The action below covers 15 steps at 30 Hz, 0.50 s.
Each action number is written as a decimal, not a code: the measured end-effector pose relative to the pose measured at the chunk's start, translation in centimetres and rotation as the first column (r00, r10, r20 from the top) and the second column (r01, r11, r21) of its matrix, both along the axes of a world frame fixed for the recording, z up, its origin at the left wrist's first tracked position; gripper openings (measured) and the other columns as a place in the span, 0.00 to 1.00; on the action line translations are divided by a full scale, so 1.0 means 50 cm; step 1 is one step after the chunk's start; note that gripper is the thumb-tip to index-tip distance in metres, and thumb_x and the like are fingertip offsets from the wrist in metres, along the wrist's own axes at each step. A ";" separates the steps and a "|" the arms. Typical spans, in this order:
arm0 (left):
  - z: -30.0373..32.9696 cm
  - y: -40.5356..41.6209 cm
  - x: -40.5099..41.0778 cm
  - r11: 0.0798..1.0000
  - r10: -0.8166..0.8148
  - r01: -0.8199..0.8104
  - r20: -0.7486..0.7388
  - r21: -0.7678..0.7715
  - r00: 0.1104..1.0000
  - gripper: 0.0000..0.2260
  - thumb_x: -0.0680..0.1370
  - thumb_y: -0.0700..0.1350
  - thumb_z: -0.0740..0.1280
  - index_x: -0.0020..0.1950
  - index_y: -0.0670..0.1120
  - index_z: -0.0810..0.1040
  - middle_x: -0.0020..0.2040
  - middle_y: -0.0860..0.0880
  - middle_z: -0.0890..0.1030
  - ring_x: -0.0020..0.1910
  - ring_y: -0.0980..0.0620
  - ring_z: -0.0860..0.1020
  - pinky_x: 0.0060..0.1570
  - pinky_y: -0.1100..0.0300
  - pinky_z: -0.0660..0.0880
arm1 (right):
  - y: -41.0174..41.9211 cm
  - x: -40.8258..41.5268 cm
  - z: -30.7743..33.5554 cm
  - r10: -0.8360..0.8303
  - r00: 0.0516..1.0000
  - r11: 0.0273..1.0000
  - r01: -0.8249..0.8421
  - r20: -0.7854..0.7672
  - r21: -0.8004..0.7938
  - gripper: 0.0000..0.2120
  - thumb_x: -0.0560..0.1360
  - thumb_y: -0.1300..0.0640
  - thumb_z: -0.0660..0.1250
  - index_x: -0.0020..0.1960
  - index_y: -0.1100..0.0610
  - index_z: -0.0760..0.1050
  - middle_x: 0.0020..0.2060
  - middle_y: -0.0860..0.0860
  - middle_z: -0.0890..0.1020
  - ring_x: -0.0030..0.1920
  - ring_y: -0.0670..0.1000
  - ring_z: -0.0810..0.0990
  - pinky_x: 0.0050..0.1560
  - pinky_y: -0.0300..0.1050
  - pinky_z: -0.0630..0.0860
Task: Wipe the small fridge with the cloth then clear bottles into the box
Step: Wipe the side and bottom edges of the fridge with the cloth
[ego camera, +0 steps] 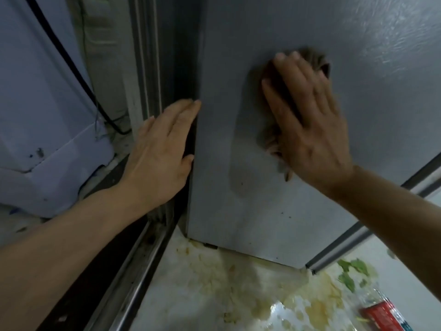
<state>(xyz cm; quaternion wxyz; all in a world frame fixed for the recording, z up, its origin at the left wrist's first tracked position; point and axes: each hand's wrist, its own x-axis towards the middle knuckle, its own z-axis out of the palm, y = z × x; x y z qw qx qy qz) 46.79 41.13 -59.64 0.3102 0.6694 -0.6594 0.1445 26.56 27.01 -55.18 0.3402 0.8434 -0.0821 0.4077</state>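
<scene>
The small grey fridge [274, 211] fills the middle and right of the view; I see its side panel. My right hand [307, 123] lies flat with straight fingers on a crumpled brown-grey cloth [315, 59], pressing it against the panel. My left hand [162, 154] rests open along the fridge's left rear edge, fingers straight and reaching into the dark gap behind it. A clear plastic bottle with a red label [381, 311] lies on its side on the floor at the bottom right.
The floor [191, 295] below the fridge is smeared with yellowish mess and green leaf scraps [353, 271]. A metal sliding-door track [133, 283] runs along the left. Beyond it stand a white appliance [43, 115] and a black cable [71, 63].
</scene>
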 end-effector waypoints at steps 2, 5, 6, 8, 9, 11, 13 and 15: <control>-0.007 0.001 0.014 0.992 -0.104 0.111 -0.108 0.058 0.989 0.39 0.73 0.38 0.69 0.76 0.45 0.49 0.75 0.46 0.60 0.72 0.48 0.62 0.71 0.46 0.60 | 0.005 0.036 -0.018 -0.052 0.995 0.999 0.052 0.090 0.004 0.25 0.77 0.60 0.60 0.73 0.64 0.63 0.72 0.62 0.64 0.74 0.62 0.59 0.75 0.55 0.52; -0.016 0.004 0.029 0.976 -0.176 0.201 -0.228 0.090 0.958 0.39 0.74 0.40 0.68 0.77 0.49 0.47 0.75 0.52 0.58 0.73 0.54 0.60 0.73 0.55 0.56 | 0.024 0.052 -0.107 -0.063 0.993 0.998 0.064 -0.099 0.009 0.27 0.76 0.56 0.60 0.73 0.63 0.62 0.73 0.59 0.59 0.75 0.58 0.56 0.75 0.53 0.49; -0.020 0.007 0.033 0.973 -0.180 0.209 -0.247 0.096 0.952 0.39 0.75 0.40 0.68 0.77 0.50 0.46 0.74 0.54 0.58 0.73 0.55 0.60 0.72 0.58 0.55 | 0.030 0.051 -0.134 -0.075 0.971 0.997 0.072 -0.226 -0.022 0.28 0.76 0.57 0.61 0.74 0.63 0.61 0.73 0.57 0.58 0.75 0.57 0.55 0.76 0.52 0.47; -0.027 0.016 0.041 0.976 -0.166 0.196 -0.251 0.099 0.954 0.38 0.74 0.39 0.68 0.77 0.49 0.47 0.72 0.55 0.60 0.72 0.56 0.61 0.70 0.62 0.55 | 0.042 0.047 -0.164 -0.128 0.901 0.990 0.095 -0.414 -0.099 0.29 0.75 0.57 0.61 0.74 0.62 0.58 0.74 0.55 0.56 0.75 0.54 0.54 0.75 0.51 0.47; -0.029 0.023 0.046 0.980 -0.153 0.181 -0.256 0.089 0.955 0.38 0.74 0.39 0.68 0.76 0.49 0.48 0.72 0.53 0.61 0.71 0.55 0.63 0.69 0.62 0.57 | 0.045 0.044 -0.164 -0.148 0.879 0.987 0.104 -0.452 -0.120 0.29 0.75 0.57 0.59 0.74 0.62 0.58 0.74 0.54 0.56 0.75 0.54 0.54 0.74 0.50 0.47; -0.030 0.037 0.055 0.989 -0.121 0.139 -0.275 0.045 0.954 0.37 0.74 0.38 0.69 0.76 0.47 0.51 0.71 0.49 0.66 0.67 0.54 0.67 0.66 0.61 0.61 | 0.049 0.039 -0.138 -0.179 0.867 0.982 0.128 -0.465 -0.138 0.29 0.75 0.54 0.60 0.74 0.60 0.59 0.74 0.54 0.58 0.74 0.54 0.57 0.74 0.51 0.50; -0.029 0.047 0.063 0.996 -0.090 0.094 -0.282 0.001 0.955 0.36 0.73 0.38 0.69 0.76 0.45 0.53 0.69 0.47 0.69 0.63 0.53 0.70 0.62 0.61 0.64 | 0.050 0.053 -0.073 -0.156 0.918 0.987 0.130 -0.365 -0.095 0.30 0.76 0.50 0.61 0.74 0.60 0.60 0.74 0.57 0.61 0.74 0.57 0.60 0.73 0.54 0.54; -0.027 0.051 0.068 0.998 -0.070 0.067 -0.302 -0.019 0.951 0.35 0.73 0.38 0.69 0.76 0.44 0.55 0.67 0.47 0.71 0.62 0.54 0.71 0.58 0.62 0.67 | 0.040 0.092 0.002 -0.112 0.978 0.991 0.098 -0.178 -0.090 0.26 0.80 0.48 0.52 0.73 0.61 0.63 0.72 0.60 0.66 0.73 0.59 0.63 0.72 0.56 0.56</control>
